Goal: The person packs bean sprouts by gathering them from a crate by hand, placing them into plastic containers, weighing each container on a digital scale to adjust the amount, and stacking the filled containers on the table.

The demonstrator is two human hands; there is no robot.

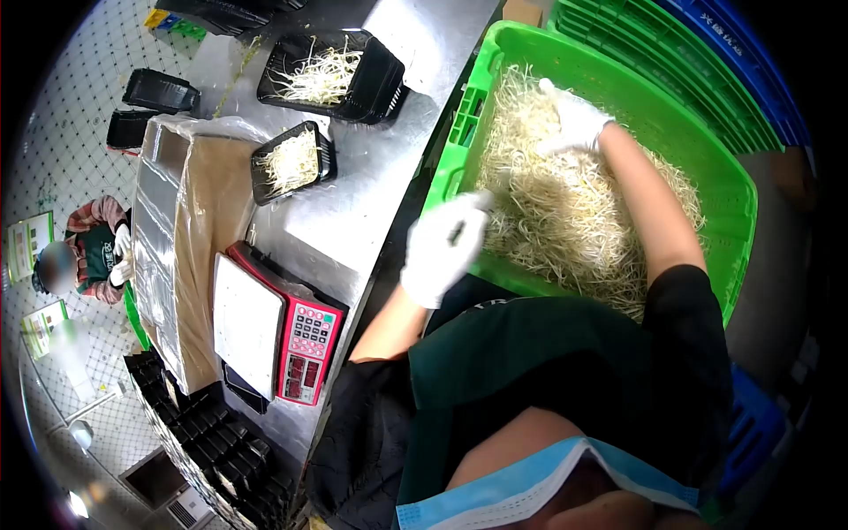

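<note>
A big green crate holds a heap of pale bean sprouts. My right hand, in a white glove, reaches into the sprouts at the crate's far side, its fingers spread among them. Over the crate's left edge is my white-gloved left hand, with its fingertips blurred by motion; whether it holds anything I cannot make out. On the metal table, a small black tray of sprouts stands below a stack of black trays that also has sprouts in its top one.
A red scale with a white plate stands on the metal table beside a plastic-lined box. Stacked black trays are at lower left. Another person works beyond the table. Green and blue crates stand at upper right.
</note>
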